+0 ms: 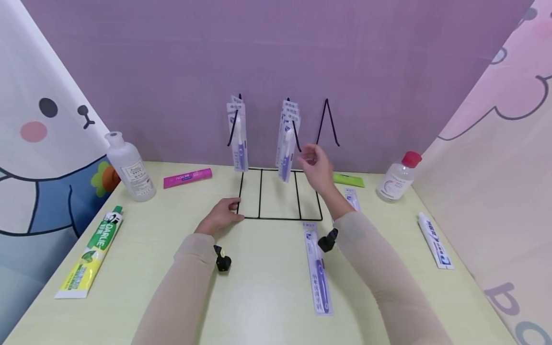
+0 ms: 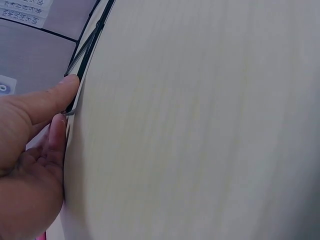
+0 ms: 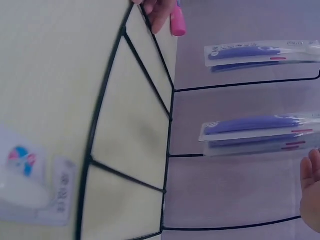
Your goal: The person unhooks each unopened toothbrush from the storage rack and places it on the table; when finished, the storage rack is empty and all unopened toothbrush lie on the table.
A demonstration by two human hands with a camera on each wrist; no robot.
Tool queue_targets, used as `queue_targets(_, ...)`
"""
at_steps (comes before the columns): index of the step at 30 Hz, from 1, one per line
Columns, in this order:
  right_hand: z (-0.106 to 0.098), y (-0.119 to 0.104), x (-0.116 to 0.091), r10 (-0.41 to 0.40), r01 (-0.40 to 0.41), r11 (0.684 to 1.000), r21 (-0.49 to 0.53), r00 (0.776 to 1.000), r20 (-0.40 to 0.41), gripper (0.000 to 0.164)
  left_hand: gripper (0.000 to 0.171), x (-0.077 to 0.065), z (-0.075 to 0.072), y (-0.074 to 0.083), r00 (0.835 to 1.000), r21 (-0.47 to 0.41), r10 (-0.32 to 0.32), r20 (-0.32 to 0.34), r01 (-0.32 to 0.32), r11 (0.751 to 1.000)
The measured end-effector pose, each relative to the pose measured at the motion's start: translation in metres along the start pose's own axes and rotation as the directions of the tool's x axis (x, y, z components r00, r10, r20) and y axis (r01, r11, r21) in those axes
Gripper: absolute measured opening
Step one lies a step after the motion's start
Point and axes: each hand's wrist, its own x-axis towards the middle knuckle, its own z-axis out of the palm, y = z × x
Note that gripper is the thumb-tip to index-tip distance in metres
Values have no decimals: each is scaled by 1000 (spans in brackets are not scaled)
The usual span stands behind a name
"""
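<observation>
A black wire display rack [image 1: 280, 219] stands on the table, its three hooks rising against the purple backdrop. My left hand [image 1: 221, 216] pinches the front left corner of its base between thumb and fingers, seen close in the left wrist view. Packaged purple toothbrushes [image 1: 286, 143] hang in a stack from the middle hook, and other packaged toothbrushes [image 1: 239, 139] from the left hook. Beside the middle hook's tip, my right hand [image 1: 316, 167] has loosely bent fingers with nothing seen between them. The right hook [image 1: 331, 117] carries nothing.
One packaged toothbrush [image 1: 319, 278] lies before the rack; another [image 1: 351, 197] is partly behind my right forearm. Around them are a pink tube [image 1: 187, 178], a green tube [image 1: 349, 180], Darlie toothpaste [image 1: 92, 256], a white tube [image 1: 435, 242], a white bottle [image 1: 131, 167] and a red-capped bottle [image 1: 396, 179].
</observation>
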Motion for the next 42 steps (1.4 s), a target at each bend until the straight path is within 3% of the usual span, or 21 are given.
queue_targets(9,17,-6,19,1,4,998,68,998,-65,36,63,0,1,0,1000,4,7,3,-7,1000)
queue_targets(18,18,-2,24,16,-7,994,110,997,-76,27,63,1,6,-3,1000,-1,3,5,-3,1000)
queue_targets(22,14,-3,25,16,4,979,203,995,-95,27,62,0,6,-3,1000,0,5,6,-5,1000)
queue_targets(25,10,-5,24,14,16,950,311,995,-96,29,62,-1,6,-2,1000,-2,4,7,-4,1000)
queue_targets(28,2,-14,15,33,-7,936,351,997,-68,31,62,-2,5,-1,1000,-11,0,10,0,1000)
queue_targets(34,-12,-24,-8,89,-99,941,325,995,46,38,62,-1,1,2,1000,9,2,10,-2,1000)
queue_targets(38,-18,-8,-24,201,-241,921,307,967,156,46,63,0,-1,2,1000,21,2,20,-3,1000)
queue_targets(42,-20,2,-46,336,-410,864,292,902,271,50,63,2,-3,1,1000,18,11,20,-11,1000)
